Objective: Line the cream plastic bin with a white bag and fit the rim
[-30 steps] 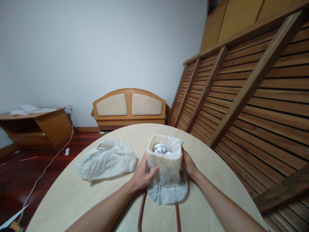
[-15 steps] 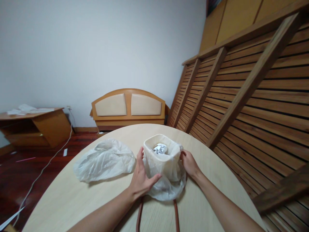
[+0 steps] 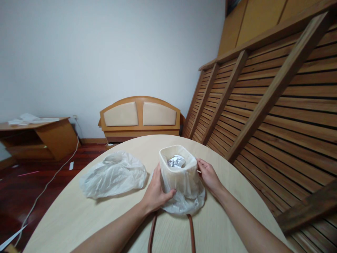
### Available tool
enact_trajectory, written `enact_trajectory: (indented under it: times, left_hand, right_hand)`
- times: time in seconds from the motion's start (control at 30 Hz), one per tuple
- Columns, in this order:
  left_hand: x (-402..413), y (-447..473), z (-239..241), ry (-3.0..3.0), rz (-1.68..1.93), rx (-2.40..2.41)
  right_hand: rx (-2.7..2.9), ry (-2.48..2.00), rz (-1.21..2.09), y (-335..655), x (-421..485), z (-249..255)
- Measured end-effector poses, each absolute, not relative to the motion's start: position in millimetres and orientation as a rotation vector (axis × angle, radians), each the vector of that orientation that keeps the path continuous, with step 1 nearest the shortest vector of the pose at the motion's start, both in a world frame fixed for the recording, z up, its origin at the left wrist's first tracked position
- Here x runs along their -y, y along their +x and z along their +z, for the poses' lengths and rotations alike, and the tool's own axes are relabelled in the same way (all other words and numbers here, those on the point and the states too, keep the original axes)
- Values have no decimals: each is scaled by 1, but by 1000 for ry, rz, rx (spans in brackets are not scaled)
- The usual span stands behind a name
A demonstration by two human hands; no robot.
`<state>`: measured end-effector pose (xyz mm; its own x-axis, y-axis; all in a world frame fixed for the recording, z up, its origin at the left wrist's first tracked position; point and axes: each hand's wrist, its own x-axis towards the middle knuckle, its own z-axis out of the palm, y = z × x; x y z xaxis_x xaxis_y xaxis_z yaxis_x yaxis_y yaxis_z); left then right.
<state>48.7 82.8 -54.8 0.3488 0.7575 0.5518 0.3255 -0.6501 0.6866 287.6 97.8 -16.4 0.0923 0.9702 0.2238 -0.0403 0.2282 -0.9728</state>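
Note:
A small cream bin (image 3: 172, 151) with a rounded-square rim stands on the round table, a translucent white plastic bag (image 3: 181, 200) hanging around its outside. Inside the bin lies crumpled silvery-white stuff (image 3: 177, 161), too small to name surely. My left hand (image 3: 158, 189) grips the bin's left side through the bag, its thumb across the front. At the right of the rim, my right hand (image 3: 209, 175) has its fingers pinched on the bag's edge. Another crumpled white plastic bag (image 3: 116, 175) lies on the table, left of my left hand.
The pale wooden table (image 3: 223, 225) fills the near area. Two brown strap-like pieces (image 3: 191, 233) show at its near side. Beyond stand a headboard (image 3: 140, 116) and a low cabinet (image 3: 55, 137). Slatted wooden panels (image 3: 276, 123) lean along the right. A white cable (image 3: 47, 186) trails over the floor.
The bin has turned slightly and shifted a little right. Bunched bag at the right rim now sits lower. My left hand moved along with the bin; my right hand moved slightly right.

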Motion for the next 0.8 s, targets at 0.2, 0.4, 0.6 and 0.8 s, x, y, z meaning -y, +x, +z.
enact_trajectory:
  times: [0.2, 0.4, 0.6, 0.8]
  left_hand:
    - [-82, 50, -56, 2023, 1351, -1001]
    - [-90, 55, -54, 2012, 1299, -948]
    - [-99, 50, -55, 2103, 1224, -938]
    - [-105, 43, -57, 2141, 1195, -1024]
  right_hand:
    - [1195, -950, 955, 285, -90, -14]
    - [1512, -901, 1051, 275, -78, -25]
    - [1837, -1092, 905, 275, -85, -39]
    - [2036, -1154, 543, 281, -92, -27]
